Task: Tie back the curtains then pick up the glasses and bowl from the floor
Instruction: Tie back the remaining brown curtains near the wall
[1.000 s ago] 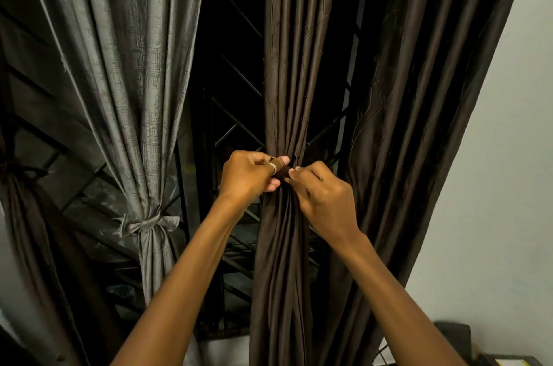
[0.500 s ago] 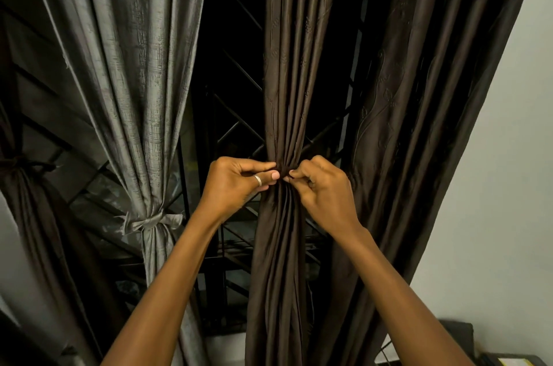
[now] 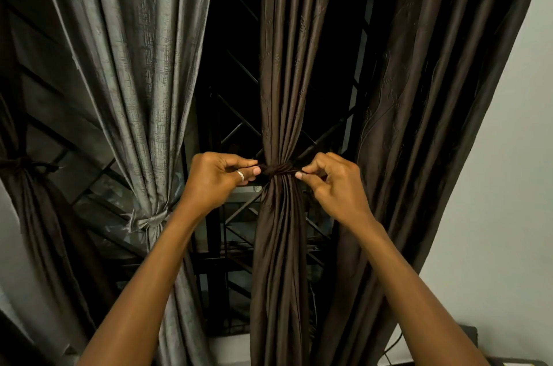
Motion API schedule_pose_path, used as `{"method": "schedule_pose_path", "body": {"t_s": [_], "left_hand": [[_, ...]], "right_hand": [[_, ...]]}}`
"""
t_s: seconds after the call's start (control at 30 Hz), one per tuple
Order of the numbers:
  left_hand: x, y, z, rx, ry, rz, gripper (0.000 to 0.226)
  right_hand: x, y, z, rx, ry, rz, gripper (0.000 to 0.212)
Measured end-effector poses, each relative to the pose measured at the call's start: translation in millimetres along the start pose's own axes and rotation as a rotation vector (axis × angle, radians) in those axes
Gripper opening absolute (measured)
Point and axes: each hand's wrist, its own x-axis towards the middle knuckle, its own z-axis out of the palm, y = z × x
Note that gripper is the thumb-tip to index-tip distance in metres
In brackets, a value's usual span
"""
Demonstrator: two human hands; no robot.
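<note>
A pale wall (image 3: 508,156) fills the right side. The dark window bars (image 3: 239,126) show far behind the cloth. On the right, the wide brown curtain (image 3: 419,96) hangs loose against the wall, with no band visible on it, so it looks like the one left to do. The grey curtain (image 3: 134,66) on the left is already gathered by a grey knot (image 3: 149,220) low down. At the left edge, a dark curtain (image 3: 36,216) is likewise cinched.

The middle brown curtain (image 3: 281,66) is the one being worked on. It is bunched into a narrow column and pinched at the waist by a brown tie (image 3: 276,169).

The left hand (image 3: 215,180) and right hand (image 3: 335,183) sit apart, one on each side of that column. Each pinches an end of the tie between thumb and forefinger. Holding the ends out sideways like this suggests they are drawing the knot tight, so the folds stay gathered when released. A ring (image 3: 241,175) sits on the left thumb.

The glasses and bowl are not in view. The floor lies below the picture, so that part of the job appears not yet started.
</note>
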Motion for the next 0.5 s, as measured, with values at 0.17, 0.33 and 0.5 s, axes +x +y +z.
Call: {"method": "schedule_pose_path", "body": {"t_s": [0.17,0.33,0.5], "left_hand": [[-0.1,-5.1,-1.9,0.058,0.015,0.026,0.021],[-0.4,-9.3,-1.2,0.086,0.018,0.030,0.020],[2.7,-8.0,0.3,0.118,0.016,0.031,0.020]], "right_hand": [[1.0,5.6,-1.3,0.010,-0.002,0.044,0.016],[1.5,6.9,-1.3,0.005,-0.004,0.059,0.016],[2.8,8.3,-0.6,0.017,-0.002,0.115,0.017]]}}
